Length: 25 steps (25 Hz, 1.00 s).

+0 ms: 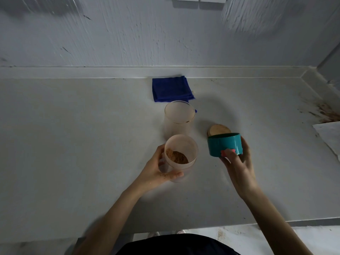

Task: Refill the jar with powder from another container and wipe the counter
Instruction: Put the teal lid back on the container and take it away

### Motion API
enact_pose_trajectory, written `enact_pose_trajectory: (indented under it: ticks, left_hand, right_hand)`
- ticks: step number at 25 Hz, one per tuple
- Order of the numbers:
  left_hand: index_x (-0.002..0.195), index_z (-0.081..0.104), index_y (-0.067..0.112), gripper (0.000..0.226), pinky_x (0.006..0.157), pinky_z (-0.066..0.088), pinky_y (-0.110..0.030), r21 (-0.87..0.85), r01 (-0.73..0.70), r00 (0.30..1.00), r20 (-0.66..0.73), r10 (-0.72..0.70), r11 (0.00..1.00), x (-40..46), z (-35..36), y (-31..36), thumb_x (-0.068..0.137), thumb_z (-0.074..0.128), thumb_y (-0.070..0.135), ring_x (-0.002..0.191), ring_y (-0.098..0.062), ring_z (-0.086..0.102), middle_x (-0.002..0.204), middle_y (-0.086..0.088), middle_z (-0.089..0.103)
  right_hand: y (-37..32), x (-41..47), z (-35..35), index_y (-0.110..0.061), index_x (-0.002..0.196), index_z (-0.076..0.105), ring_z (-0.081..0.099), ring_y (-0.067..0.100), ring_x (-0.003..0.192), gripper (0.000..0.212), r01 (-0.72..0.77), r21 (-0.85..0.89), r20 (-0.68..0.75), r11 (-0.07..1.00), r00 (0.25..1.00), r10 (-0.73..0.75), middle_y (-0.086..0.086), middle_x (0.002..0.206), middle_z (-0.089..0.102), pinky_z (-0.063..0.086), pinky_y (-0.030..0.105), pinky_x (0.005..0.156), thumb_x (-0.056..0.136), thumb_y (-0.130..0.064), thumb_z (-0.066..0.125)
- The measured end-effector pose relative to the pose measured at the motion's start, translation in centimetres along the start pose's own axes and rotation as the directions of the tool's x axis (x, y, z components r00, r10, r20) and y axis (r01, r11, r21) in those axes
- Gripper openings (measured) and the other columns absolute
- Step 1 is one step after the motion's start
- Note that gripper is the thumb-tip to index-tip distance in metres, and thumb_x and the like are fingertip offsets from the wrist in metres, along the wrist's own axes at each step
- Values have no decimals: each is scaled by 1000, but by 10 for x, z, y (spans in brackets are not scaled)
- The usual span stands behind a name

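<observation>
My left hand grips a translucent plastic container holding a little brown powder at its bottom. Just behind it stands an open frosted glass jar, which looks empty. My right hand holds a teal lid a little above the counter, to the right of the container. A round wooden lid lies on the counter behind the teal lid. A folded blue cloth lies near the back wall, behind the jar.
The pale counter runs to a low backsplash and a corner at the right. Brown powder stains mark the far right side, next to a white sheet of paper. The counter's front edge is close to my body.
</observation>
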<state>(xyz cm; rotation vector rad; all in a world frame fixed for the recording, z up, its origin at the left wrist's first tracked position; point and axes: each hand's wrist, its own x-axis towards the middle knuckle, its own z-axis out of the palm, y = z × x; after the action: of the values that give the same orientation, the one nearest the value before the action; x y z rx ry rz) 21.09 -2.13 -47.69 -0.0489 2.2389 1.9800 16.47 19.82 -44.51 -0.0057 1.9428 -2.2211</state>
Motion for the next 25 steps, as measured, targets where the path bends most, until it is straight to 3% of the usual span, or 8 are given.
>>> enact_pose_trajectory:
  ticks: [4,9,11,14,16,18,21,25]
  left_hand:
    - [108,38,43,73,95,42,-26,2,3,1000,-17,-3,1000,1,0,-2,45,74,46,113,-8,46,117,19,45]
    - [108,38,41,74,82,46,-18,-24,4,1000,-16,-4,1000,1,1,-4,43,75,44,110,-8,48,115,19,46]
    - [107,39,40,74,82,45,-18,-32,7,1000,-16,-8,999,1,1,-4,43,75,44,109,-6,48,114,19,47]
    - [105,39,40,73,85,43,-20,-32,25,1000,-16,-26,999,1,1,-2,41,75,44,107,-4,47,113,19,46]
    - [105,39,41,73,87,43,-23,-37,38,999,-23,-39,999,1,1,-3,41,75,44,107,-5,46,114,19,46]
    - [105,39,43,73,86,43,-22,-33,50,998,-29,-50,998,2,2,-3,41,75,44,108,-5,46,114,21,45]
    - [104,39,44,71,92,43,-31,-17,61,998,-34,-61,998,3,2,-4,46,80,37,114,-14,44,113,20,45]
    - [103,38,42,66,95,41,-33,-12,56,997,-47,-57,998,2,3,-1,51,78,31,117,-17,42,116,12,46]
  right_hand:
    - [-13,-2,11,-28,110,47,59,9,96,87,56,89,63,994,996,-62,-3,106,55,53,20,75,37,-67,75]
    - [-28,3,19,-30,124,37,54,6,102,67,90,114,126,989,987,-104,-6,114,50,50,27,89,65,-56,57]
    - [-33,4,23,-21,117,44,54,-2,85,56,147,10,111,989,983,-147,-7,97,53,48,19,78,71,-53,49]
    - [-37,6,29,-13,125,45,52,5,90,76,229,-108,147,967,966,-212,-2,100,54,43,18,77,65,-59,53]
    - [-39,7,33,-21,131,43,48,12,97,76,221,-156,156,963,968,-197,9,109,50,41,24,80,65,-59,50]
    - [-44,8,37,-33,128,39,50,10,97,67,280,-261,188,924,953,-236,7,107,50,44,19,75,66,-55,47]
    - [-55,10,41,-33,129,31,50,12,99,64,491,-553,363,673,869,-335,-2,110,49,47,13,77,71,-54,48]
    - [-65,19,43,-15,133,39,48,25,102,71,676,-689,580,263,731,-360,14,119,54,46,32,81,79,-61,40]
